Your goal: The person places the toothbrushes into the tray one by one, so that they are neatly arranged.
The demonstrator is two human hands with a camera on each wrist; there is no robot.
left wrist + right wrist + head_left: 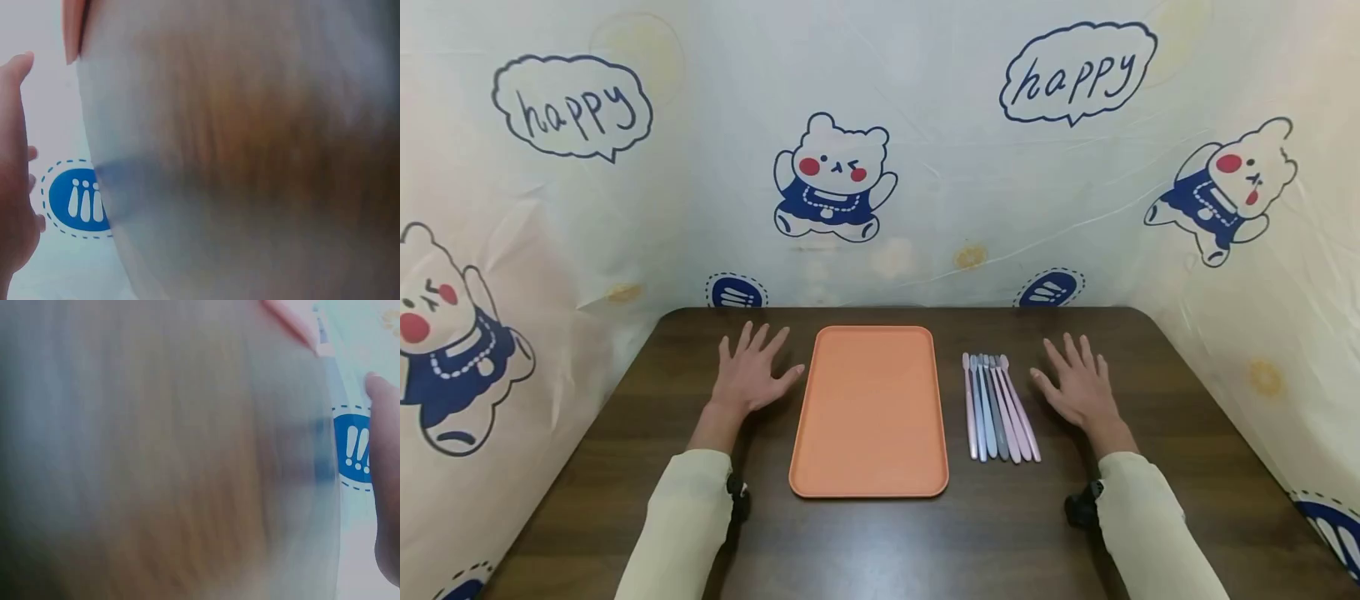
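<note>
An orange rectangular tray [871,408] lies on the table, with nothing on it. To its right several slim toothbrushes [988,421] in pink, blue and grey lie side by side, heads toward the far edge. My left hand [748,371] is left of the tray, palm down with fingers spread, its thumb close to the tray's edge. Right of the toothbrushes, my right hand [1081,387] is also palm down and spread, holding nothing. Each wrist view catches only part of its hand at the side, plus a corner of the tray [72,28].
The dark wooden table [880,550] has rounded far corners. A pale curtain [940,192] printed with bears and "happy" bubbles hangs behind it and along both sides. Black wrist cameras [1082,506] sit at the cuffs. Both wrist views show the tabletop blurred.
</note>
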